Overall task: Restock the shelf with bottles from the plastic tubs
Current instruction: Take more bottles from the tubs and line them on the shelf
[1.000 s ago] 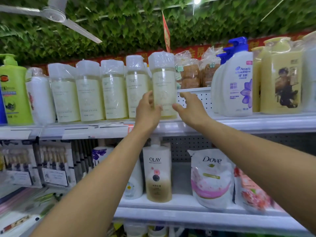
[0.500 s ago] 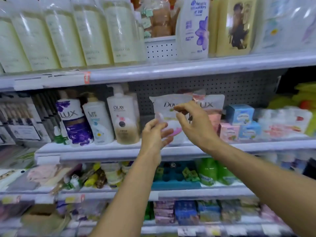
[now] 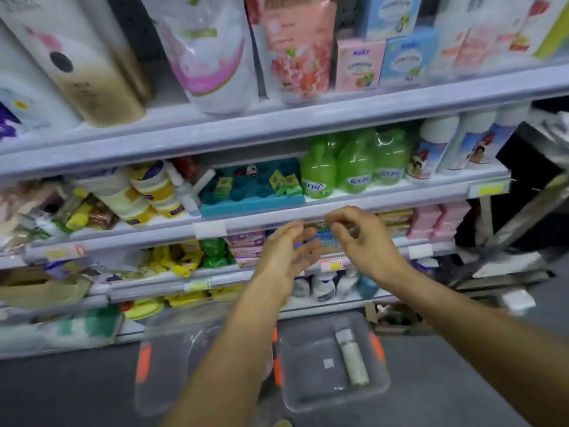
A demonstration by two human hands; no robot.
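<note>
Clear plastic tubs [image 3: 381, 392] sat on the floor below both empty, loosely spread hands, left hand [image 3: 284, 257] and right hand [image 3: 358, 241]; one bottle [image 3: 352, 357] lay inside the right-hand tub. Best grasped around its middle.

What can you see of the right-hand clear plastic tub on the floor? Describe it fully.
The right-hand tub is a clear plastic box, rectangular with rounded corners and no lid on it, sitting upright on the grey floor below the shelves. Orange latches show at its two short sides. One pale bottle lies flat inside, near the right wall. Neither hand touches it.
</note>
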